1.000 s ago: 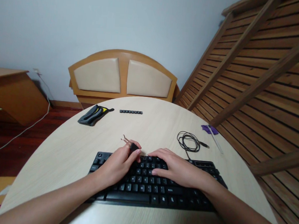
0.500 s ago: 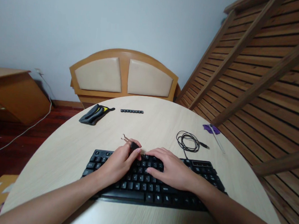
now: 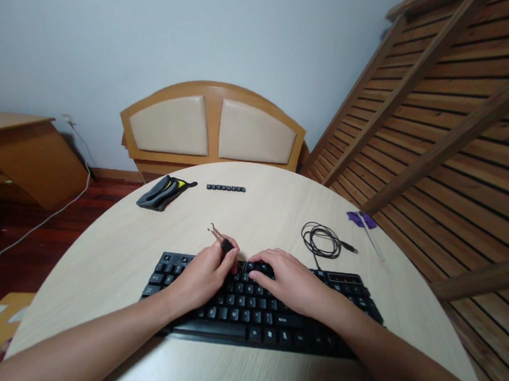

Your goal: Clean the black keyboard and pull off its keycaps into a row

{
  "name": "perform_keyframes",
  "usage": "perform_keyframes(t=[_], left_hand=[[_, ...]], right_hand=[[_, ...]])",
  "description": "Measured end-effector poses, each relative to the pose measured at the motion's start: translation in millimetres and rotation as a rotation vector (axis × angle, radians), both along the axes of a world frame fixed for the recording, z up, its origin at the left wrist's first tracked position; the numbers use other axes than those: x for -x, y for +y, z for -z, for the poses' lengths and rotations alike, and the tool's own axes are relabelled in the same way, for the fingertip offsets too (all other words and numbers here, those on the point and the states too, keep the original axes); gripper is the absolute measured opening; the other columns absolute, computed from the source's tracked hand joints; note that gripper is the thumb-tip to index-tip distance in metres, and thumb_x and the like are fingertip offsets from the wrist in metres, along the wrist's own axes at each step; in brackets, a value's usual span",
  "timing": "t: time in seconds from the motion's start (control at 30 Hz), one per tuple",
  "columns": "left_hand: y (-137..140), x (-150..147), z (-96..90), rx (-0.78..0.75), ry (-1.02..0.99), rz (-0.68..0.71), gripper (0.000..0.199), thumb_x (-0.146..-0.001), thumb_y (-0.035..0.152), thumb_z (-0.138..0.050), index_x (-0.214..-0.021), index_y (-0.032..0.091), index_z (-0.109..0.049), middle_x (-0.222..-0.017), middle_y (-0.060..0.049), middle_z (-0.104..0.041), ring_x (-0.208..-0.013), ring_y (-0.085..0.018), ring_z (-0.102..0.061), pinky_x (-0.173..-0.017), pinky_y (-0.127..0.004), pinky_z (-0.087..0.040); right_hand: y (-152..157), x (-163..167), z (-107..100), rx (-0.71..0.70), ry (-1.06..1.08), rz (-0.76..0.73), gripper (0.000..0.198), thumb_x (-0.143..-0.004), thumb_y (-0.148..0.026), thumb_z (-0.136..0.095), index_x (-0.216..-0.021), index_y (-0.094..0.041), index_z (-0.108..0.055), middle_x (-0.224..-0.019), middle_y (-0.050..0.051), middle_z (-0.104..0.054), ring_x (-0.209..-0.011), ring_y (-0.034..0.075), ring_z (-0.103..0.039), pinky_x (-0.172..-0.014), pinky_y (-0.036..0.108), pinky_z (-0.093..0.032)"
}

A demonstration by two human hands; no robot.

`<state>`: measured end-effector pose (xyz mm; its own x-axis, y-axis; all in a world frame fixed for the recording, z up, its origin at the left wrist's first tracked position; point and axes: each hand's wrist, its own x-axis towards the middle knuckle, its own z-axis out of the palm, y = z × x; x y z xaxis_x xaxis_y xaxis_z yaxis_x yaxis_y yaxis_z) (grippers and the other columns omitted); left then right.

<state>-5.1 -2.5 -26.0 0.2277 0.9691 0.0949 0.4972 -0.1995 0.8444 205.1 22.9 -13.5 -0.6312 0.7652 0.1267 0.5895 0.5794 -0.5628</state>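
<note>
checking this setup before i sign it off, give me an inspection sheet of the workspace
Surface: pale round table, no spill seen
Things: black keyboard lying flat; wire-pronged tool in the left hand; row of loose keycaps at the far side
Clutter: dark pouch-like item far left; purple cloth far right, pale stick partly on it
Left hand: fingers closed on the tool
Right hand: over the keyboard, fingers loosely curved
Cables: keyboard cord coiled, plug loose on the table; white cable across the floor
Surroundings: headboard behind, slatted wood right, cabinet left
</note>
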Motion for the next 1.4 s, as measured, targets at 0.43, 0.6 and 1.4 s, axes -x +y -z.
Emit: perform_keyframes(t=[0.43, 0.6, 1.4], left_hand=[[0, 0, -0.1, -0.042, 0.025, 0.033, 0.021, -0.1, 0.036, -0.038, -0.094, 0.02, -0.052, -0.072, 0.002, -0.055, -0.067, -0.018, -0.055, -0.068, -0.031, -0.042], [-1, 0, 0.1, -0.053, 0.068, 0.072, 0.02, -0.098, 0.036, -0.044, -0.096, 0.02, -0.055, -0.076, 0.0, -0.059, -0.072, -0.019, -0.058, -0.072, -0.033, -0.044], [-3, -1, -6.6, 0.04, -0.15, 0.031, 0.022, -0.102, 0.038, -0.033, -0.101, 0.021, -0.046, -0.069, 0.004, -0.055, -0.068, -0.017, -0.054, -0.073, -0.032, -0.042]], right_hand=[[-3, 10, 17, -0.125, 0.056, 0.101, 0.012, -0.088, -0.021, -0.061, -0.098, -0.019, -0.068, -0.096, 0.005, -0.07, -0.097, 0.022, -0.062, -0.09, 0.038, -0.047], [-5, 10, 15, -0.136, 0.065, 0.107, 0.011, -0.088, -0.021, -0.061, -0.097, -0.021, -0.068, -0.096, 0.004, -0.07, -0.096, 0.021, -0.062, -0.089, 0.037, -0.047], [-4, 8, 12, -0.077, 0.11, 0.104, 0.011, -0.089, -0.021, -0.064, -0.096, -0.02, -0.072, -0.096, 0.005, -0.072, -0.096, 0.021, -0.063, -0.09, 0.037, -0.048]])
